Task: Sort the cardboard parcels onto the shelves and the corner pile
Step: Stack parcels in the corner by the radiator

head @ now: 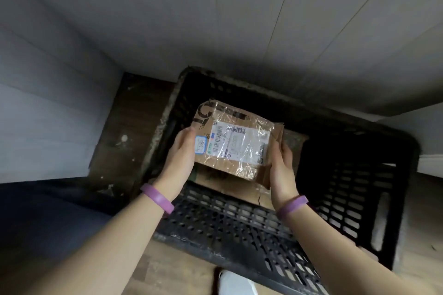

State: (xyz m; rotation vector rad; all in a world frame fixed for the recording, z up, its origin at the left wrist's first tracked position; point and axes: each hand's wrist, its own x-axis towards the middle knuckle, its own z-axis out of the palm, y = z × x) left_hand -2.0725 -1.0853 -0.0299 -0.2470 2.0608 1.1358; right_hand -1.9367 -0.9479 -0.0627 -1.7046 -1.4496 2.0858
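Head view: pale panelled walls [215,19] meet in a corner across the upper half of the frame. Below them lies a wood-look floor [172,270], with a darker, scuffed brown patch [124,132] at centre left. A black perforated crate [239,223] stands on the floor, filling the centre and lower right. Inside it, low in the centre, a flat piece of cardboard [215,181] shows. A white shoe [236,282] pokes in at the bottom edge.

The cardboard parcel [239,167], wrapped in clear tape and carrying a white shipping label [236,142], is at mid-frame, held above the crate's opening. The left hand [183,151] grips its left edge and the right hand [281,163] grips its right edge, the fingers wrapped round the sides and mostly hidden behind the parcel. Each wrist wears a purple wristband [157,197].
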